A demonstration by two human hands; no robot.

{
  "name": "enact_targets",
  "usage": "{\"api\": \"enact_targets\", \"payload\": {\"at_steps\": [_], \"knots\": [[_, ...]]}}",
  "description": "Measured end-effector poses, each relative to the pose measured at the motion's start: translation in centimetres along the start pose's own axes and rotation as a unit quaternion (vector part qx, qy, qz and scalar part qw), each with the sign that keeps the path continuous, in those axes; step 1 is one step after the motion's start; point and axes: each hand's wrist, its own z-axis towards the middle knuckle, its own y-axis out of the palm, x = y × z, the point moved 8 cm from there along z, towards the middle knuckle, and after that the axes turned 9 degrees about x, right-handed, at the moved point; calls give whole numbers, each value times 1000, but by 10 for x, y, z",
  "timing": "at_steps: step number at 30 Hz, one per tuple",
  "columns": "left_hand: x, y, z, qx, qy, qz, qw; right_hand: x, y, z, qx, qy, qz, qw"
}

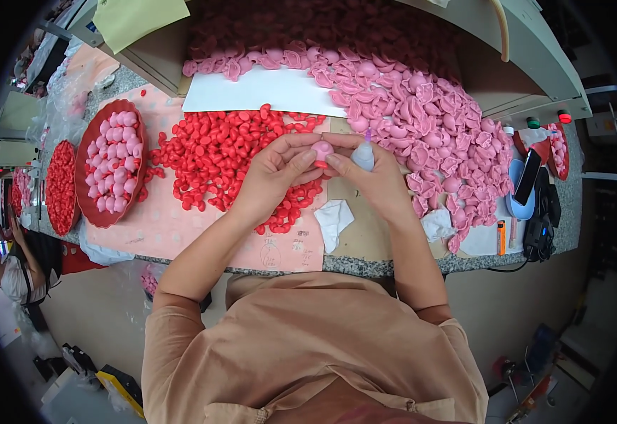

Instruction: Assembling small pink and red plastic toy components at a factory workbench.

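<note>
Over the middle of the table, my left hand [274, 169] and my right hand [379, 180] meet at the fingertips. Between them is a small rounded pink plastic piece [322, 149] with a red piece [320, 164] at its lower end. Both thumbs press on it from the near side. My right hand also keeps a small translucent squeeze bottle [363, 155] with a purple tip, pointing away from me. Left of my hands spreads a heap of small red bean-shaped pieces [206, 152]. To the right lies a big pile of pink shell-like pieces [457, 152].
At the left, a red scalloped tray [90, 210] carries joined pink pieces, beside another tray of red ones [61, 187]. Crumpled white tissues [334, 225] lie near the front edge. At right are a phone [527, 177] and an orange cutter [501, 237]. A grey shelf [534, 63] overhangs the back.
</note>
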Motion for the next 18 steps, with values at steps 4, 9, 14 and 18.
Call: {"api": "enact_targets", "payload": {"at_steps": [4,9,14,18], "knots": [[1,1,-2,-8,-10,24,1000,0,-2,1,7,16,23,1000],[-3,-6,-1,-12,-37,46,998,6,-1,0,-24,45,29,998],[-2,-7,-1,-1,-48,69,996,7,-1,0,-45,54,16,997],[-2,-5,0,-22,-38,69,997,5,0,-1,-60,61,11,996]]}}
